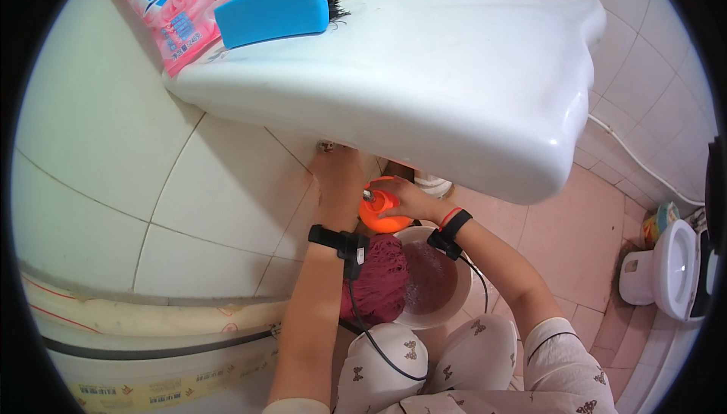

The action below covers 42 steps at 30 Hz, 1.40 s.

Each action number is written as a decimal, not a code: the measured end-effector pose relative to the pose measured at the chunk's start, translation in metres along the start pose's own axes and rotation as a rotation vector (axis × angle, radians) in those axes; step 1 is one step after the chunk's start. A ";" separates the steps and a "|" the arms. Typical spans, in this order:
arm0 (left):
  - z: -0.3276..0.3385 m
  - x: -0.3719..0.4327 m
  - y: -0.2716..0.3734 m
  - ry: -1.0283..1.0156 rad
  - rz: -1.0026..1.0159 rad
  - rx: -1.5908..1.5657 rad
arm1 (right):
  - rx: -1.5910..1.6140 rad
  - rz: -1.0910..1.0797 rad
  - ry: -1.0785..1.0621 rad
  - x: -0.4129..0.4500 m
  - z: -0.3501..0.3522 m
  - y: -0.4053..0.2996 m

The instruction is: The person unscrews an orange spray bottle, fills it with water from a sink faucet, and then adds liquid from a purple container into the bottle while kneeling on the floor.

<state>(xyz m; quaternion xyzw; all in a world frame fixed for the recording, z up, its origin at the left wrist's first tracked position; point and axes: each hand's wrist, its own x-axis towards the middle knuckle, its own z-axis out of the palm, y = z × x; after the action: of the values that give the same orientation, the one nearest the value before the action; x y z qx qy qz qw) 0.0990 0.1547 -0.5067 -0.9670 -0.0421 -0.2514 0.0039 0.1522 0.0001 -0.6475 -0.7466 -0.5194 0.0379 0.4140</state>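
Under the washbasin, my left hand (337, 169) reaches up beside a metal tap fitting (325, 146) on the tiled wall. Its fingers are largely hidden by the basin's lower edge, so its grip is unclear. My right hand (410, 195) holds an orange plastic container (386, 221) by its upper part, thumb and fingers around the opening. A metal spout (368, 195) sits over that opening. Below the container, dark red wet fabric (381, 277) hangs over the left side of a white bucket (467, 294). Reddish, foamy water (434, 283) fills part of the bucket.
Overhead juts the white ceramic washbasin (454, 90). A blue-handled brush (275, 10) and a pink detergent bag (182, 27) rest on its left end. Pale pipes (159, 312) run along the wall at lower left. A white toilet (673, 269) stands at far right.
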 end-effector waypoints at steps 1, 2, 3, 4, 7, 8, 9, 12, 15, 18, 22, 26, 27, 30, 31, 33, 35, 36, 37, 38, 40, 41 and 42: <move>0.000 -0.001 0.003 -0.077 -0.053 0.033 | -0.005 0.001 0.000 -0.001 -0.003 -0.003; -0.002 -0.005 0.003 -0.049 0.019 0.046 | 0.004 0.014 0.004 -0.002 -0.004 -0.006; -0.008 -0.007 0.005 -0.020 0.091 0.061 | 0.014 0.025 0.009 -0.001 -0.006 -0.009; -0.012 -0.007 0.007 -0.016 0.091 0.062 | 0.011 0.022 0.010 -0.001 -0.008 -0.011; -0.027 -0.010 0.012 -0.139 0.084 0.080 | 0.008 0.052 -0.004 -0.001 -0.011 -0.012; -0.029 -0.013 0.012 -0.067 0.168 0.060 | -0.010 0.046 -0.007 -0.001 -0.012 -0.011; -0.033 -0.017 0.012 0.002 0.250 0.040 | -0.026 0.042 -0.011 -0.001 -0.011 -0.010; -0.040 -0.025 0.010 -0.075 0.330 0.037 | -0.005 0.035 0.015 -0.003 -0.010 -0.004; -0.032 -0.033 0.004 -0.018 0.351 0.010 | -0.046 0.032 0.028 -0.004 -0.008 -0.004; -0.035 -0.040 -0.001 -0.090 0.309 -0.050 | 0.153 0.135 -0.053 0.003 -0.020 -0.030; -0.038 -0.048 0.005 -0.105 0.239 -0.196 | 0.284 0.108 0.032 -0.005 -0.019 -0.014; -0.047 -0.068 0.009 -0.082 -0.001 -0.497 | -0.013 0.323 0.075 -0.020 -0.037 -0.017; -0.054 -0.074 0.015 -0.064 -0.047 -0.590 | 0.099 0.255 0.182 -0.031 -0.042 -0.010; -0.073 -0.089 0.028 0.054 -0.311 -0.990 | 0.318 0.117 0.396 -0.069 -0.058 0.004; -0.071 -0.095 0.029 0.051 -0.306 -1.000 | 0.261 0.204 0.411 -0.083 -0.070 0.001; -0.060 -0.105 0.031 -0.234 -0.397 -1.110 | 0.162 0.376 0.439 -0.107 -0.090 -0.011; -0.044 -0.100 0.043 -0.368 -0.326 -1.145 | 0.043 0.561 0.466 -0.127 -0.116 -0.031; -0.037 -0.097 0.051 -0.496 -0.260 -1.163 | 0.034 0.576 0.469 -0.129 -0.130 -0.047; -0.029 -0.096 0.059 -0.510 -0.255 -1.173 | 0.148 0.516 0.604 -0.126 -0.146 -0.066; -0.023 -0.097 0.067 -0.522 -0.185 -1.217 | 0.266 0.450 0.736 -0.123 -0.157 -0.081; -0.014 -0.095 0.076 -0.587 -0.049 -1.269 | 0.215 0.490 0.752 -0.121 -0.175 -0.104; -0.014 -0.095 0.081 -0.601 -0.047 -1.279 | 0.167 0.514 0.765 -0.123 -0.178 -0.110; -0.013 -0.093 0.088 -0.634 0.007 -1.228 | 0.086 0.493 0.748 -0.122 -0.178 -0.122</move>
<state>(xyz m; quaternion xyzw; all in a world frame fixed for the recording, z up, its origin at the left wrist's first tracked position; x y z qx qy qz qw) 0.0190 0.0590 -0.5394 -0.8211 0.1121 0.0652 -0.5559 0.0917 -0.1868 -0.4963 -0.7925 -0.1386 -0.1158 0.5826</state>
